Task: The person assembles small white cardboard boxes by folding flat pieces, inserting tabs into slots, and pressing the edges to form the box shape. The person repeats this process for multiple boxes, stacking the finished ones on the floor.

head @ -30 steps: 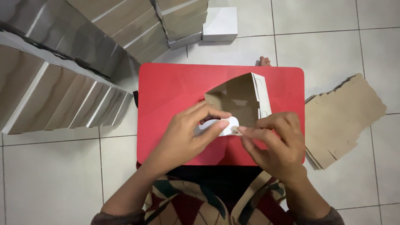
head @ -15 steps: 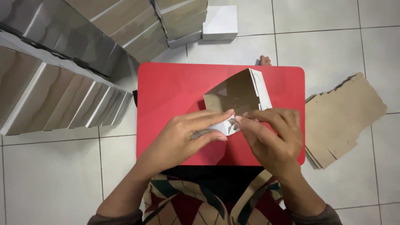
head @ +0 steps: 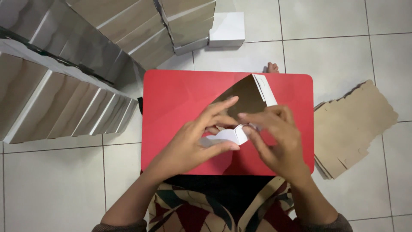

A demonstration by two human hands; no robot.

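1. A half-folded cardboard box (head: 246, 101), brown inside and white outside, sits at the centre of the frame on the red tabletop (head: 176, 99).
2. The left hand (head: 195, 139) and right hand (head: 277, 137) both pinch its white flap: the folding step, I judge.
3. The next move calls for tucking that flap squarely.
4. Folded boxes (head: 64, 86) fill the upper left; flat blanks (head: 354, 124) lie on the tiled floor (head: 51, 184) at right.

This looks like a room in a home turned into a small box-folding workplace. The floor (head: 334, 51) is pale ceramic tile with thin grout lines, and the person sits on it behind a low red table (head: 180, 99), a bare toe (head: 272, 67) showing past its far edge. Long rows of folded cardboard boxes (head: 64, 107) lie stacked on the tiles to the far left, one closed white box (head: 227, 29) sits beyond the table, and a pile of flat brown cardboard blanks (head: 354, 124) lies on the right.
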